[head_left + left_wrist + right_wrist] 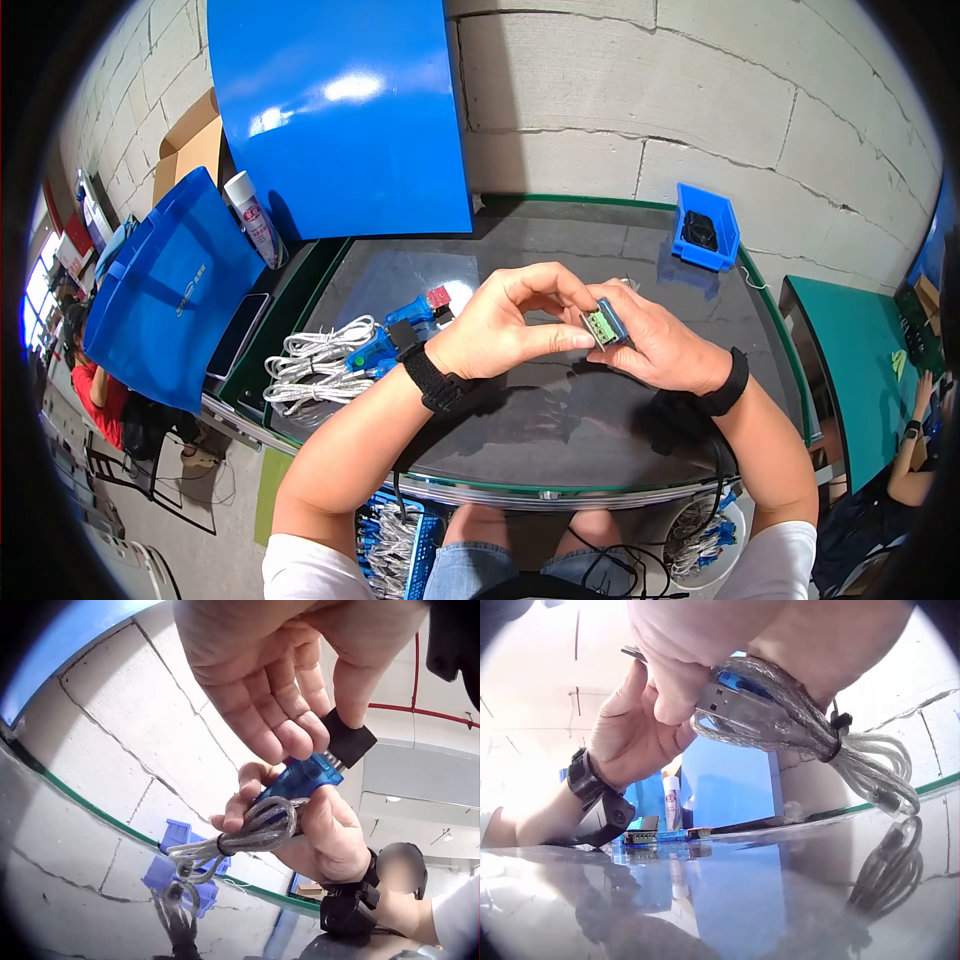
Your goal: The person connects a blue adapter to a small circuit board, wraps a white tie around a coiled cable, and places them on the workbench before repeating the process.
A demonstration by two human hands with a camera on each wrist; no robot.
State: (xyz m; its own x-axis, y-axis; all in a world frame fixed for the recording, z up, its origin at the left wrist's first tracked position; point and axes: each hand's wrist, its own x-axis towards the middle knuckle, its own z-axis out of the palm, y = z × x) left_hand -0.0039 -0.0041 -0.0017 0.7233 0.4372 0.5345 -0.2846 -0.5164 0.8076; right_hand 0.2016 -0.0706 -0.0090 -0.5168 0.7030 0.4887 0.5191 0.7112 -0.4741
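Observation:
Over the middle of the desk, my left hand (pixel 505 325) and right hand (pixel 675 345) meet around a small adapter. The right hand grips the clear blue connector (pixel 300 778) of a USB cable, with thumb and fingers on either side. The cable's tied grey coil (pixel 262 829) hangs from that hand, and its metal USB plug (pixel 714 701) shows in the right wrist view. My left hand pinches a terminal adapter, black-backed (pixel 351 744) with a green terminal block (pixel 602 328), at the connector's end. Bare metal shows between adapter and connector in the left wrist view.
Several coiled cables (pixel 320 365) with blue connectors lie left on the dark glossy desk (pixel 520 430). A blue bin (pixel 707 228) holds black parts at back right. A spray can (pixel 255 220) and blue bag (pixel 165 290) stand left. Cable-filled containers sit below the front edge.

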